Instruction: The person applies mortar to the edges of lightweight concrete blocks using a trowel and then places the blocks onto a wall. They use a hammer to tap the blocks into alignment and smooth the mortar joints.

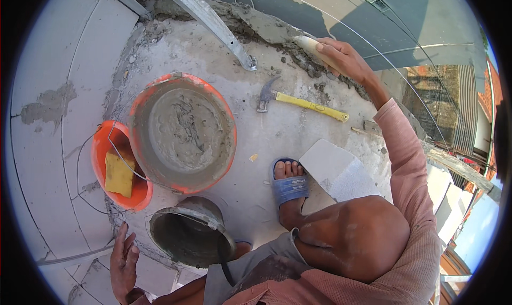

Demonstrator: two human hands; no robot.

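Note:
My right hand [341, 61] is closed round the pale handle of what looks like a trowel [309, 48]. Grey mortar [269, 30] lies at the tool's far end, along the ledge, and the blade hardly stands out from it. At the lower left, my left hand [124, 265] is empty with its fingers apart, beside the grey-crusted bucket [186, 235]. Wet mortar [186, 123] fills much of the wide orange tub [232, 123]. A yellow sponge [118, 174] sits in the smaller orange bucket [100, 145] with a wire handle.
A claw hammer [304, 105] with a yellow handle lies on the concrete floor [256, 123]. A metal channel [208, 17] slants down to the floor near the ledge. Pale block pieces [338, 169] lie by my sandalled foot [289, 185]. A panelled wall [42, 145] stands left; wires cross beyond the ledge.

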